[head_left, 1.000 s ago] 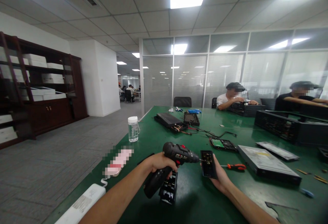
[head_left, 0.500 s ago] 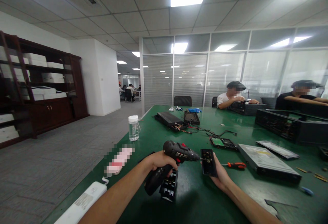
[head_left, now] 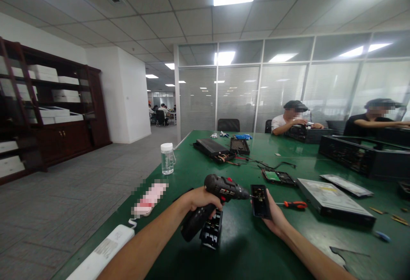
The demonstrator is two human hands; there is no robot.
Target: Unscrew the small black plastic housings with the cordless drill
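My left hand (head_left: 202, 198) is wrapped round the grip of a black cordless drill (head_left: 226, 187) with red buttons. The drill points right, and its bit reaches the near-left side of a small black rectangular housing (head_left: 260, 208). That housing stands tilted in my right hand (head_left: 274, 215), whose fingers hold it from behind and the right. Brass-coloured parts show inside it; whether the bit touches a screw I cannot tell. Below the drill, a black open tray with compartments (head_left: 212, 232) lies on the table. Right of my right hand is a screwdriver with an orange-and-black handle (head_left: 296, 205).
On the green table (head_left: 243, 254) lie a silver optical drive (head_left: 335, 201), a black case with wires (head_left: 211, 149), and a green circuit board (head_left: 273, 176). A water bottle (head_left: 167, 160), phone (head_left: 150, 198) and white power strip (head_left: 102, 252) line the left edge. Two people work across the table.
The view has shifted very slightly. Both hands, the drill and the black housing keep nearly the same positions.
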